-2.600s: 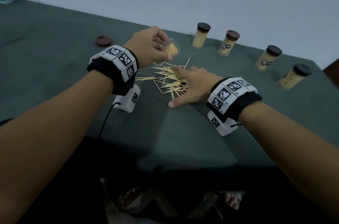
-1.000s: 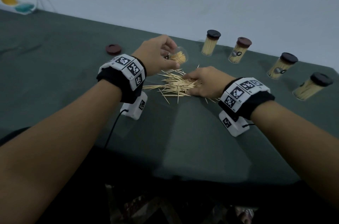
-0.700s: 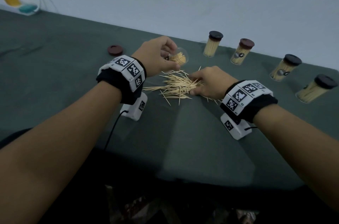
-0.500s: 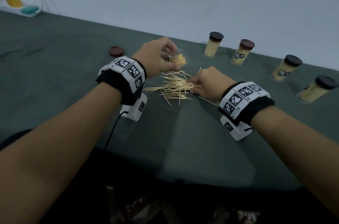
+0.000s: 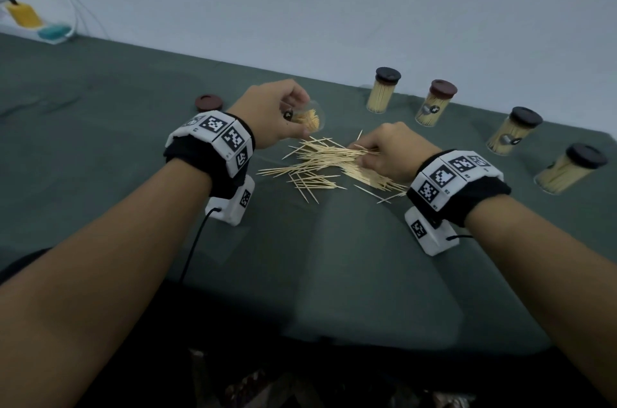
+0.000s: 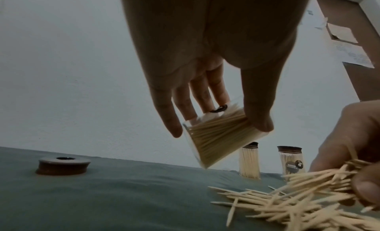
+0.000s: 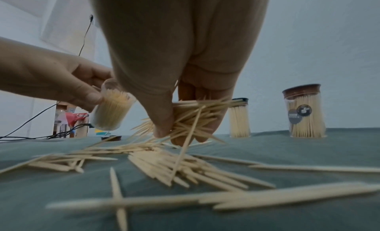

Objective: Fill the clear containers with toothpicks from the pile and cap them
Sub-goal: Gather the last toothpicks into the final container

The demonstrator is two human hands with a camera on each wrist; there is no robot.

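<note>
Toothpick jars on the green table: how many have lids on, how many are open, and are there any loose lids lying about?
Capped jars standing on the table: 4
Open jar, tilted in the left hand: 1
Loose lid on the table: 1
Total: 5 jars and 1 loose lid, 6 things.

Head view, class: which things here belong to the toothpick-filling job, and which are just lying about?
Belonging to the job:
- toothpick pile
- open container, held by left hand
- bunch of toothpicks pinched by right hand
- loose cap
- four capped containers

Lying about:
- yellow and teal items, far left
- cables on the wall
</note>
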